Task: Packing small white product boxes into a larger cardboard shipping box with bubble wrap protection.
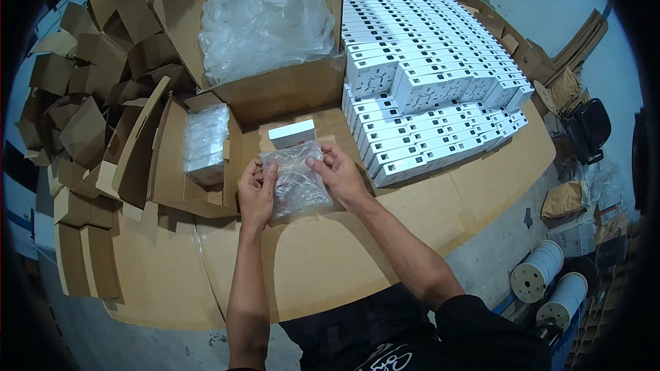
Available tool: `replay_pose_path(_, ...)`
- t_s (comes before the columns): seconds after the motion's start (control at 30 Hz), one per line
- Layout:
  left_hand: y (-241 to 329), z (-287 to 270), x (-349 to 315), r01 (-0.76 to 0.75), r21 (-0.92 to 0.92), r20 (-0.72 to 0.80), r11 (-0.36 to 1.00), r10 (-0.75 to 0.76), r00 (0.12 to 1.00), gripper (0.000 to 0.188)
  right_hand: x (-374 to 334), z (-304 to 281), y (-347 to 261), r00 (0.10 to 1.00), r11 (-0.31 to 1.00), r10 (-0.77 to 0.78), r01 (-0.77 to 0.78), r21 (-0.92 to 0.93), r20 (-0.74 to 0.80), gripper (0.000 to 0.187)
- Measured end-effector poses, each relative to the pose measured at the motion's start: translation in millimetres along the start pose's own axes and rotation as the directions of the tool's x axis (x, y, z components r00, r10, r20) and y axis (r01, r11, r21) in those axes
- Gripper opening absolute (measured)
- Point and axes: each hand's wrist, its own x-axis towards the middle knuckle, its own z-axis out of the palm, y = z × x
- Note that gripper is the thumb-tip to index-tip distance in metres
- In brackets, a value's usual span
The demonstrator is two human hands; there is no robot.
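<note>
Between my two hands is a clear bubble-wrap bag (301, 189), crumpled and see-through, held over the cardboard-covered table. My left hand (256, 194) is closed on its left edge, thumb on top. On the upper right side, my right hand (339, 173) pinches the same bag. Just beyond the bag's far edge lies a small white box (292, 133); whether it touches the bag I cannot tell. To the left, an open brown carton (167, 158) holds several white boxes in clear bubble wrap (207, 139).
A large open carton (282, 88) full of clear plastic bags (268, 27) stands at the back. Stacked white boxes (433, 86) cover the right side of the table (474, 196). Empty brown cartons (86, 127) pile up at left. Cable spools (537, 271) sit on the floor at right.
</note>
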Motion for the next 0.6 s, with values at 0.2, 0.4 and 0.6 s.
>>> replay_pose_path(0.2, -5.3, -1.8, 1.2, 0.006, 0.096, -0.117, 0.995, 0.006, 0.993, 0.022, -2.1, -3.6, -4.0, 0.988, 0.975, 0.032, 0.002, -0.221, 0.149, 0.032)
replay_pose_path(0.4, -10.7, 2.7, 2.3, -0.112, 0.145, -0.256, 0.983, 0.147, 0.956, 0.023, -4.4, 0.0, -9.4, 0.992, 0.998, -0.057, 0.054, 0.026, 0.114, 0.029)
replay_pose_path(0.6, -2.5, 8.2, -1.4, -0.127, 0.03, -0.07, 0.991, 0.129, 0.989, 0.022, -1.3, -9.5, -14.0, 0.991, 0.988, 0.119, -0.124, 0.088, 0.067, 0.02)
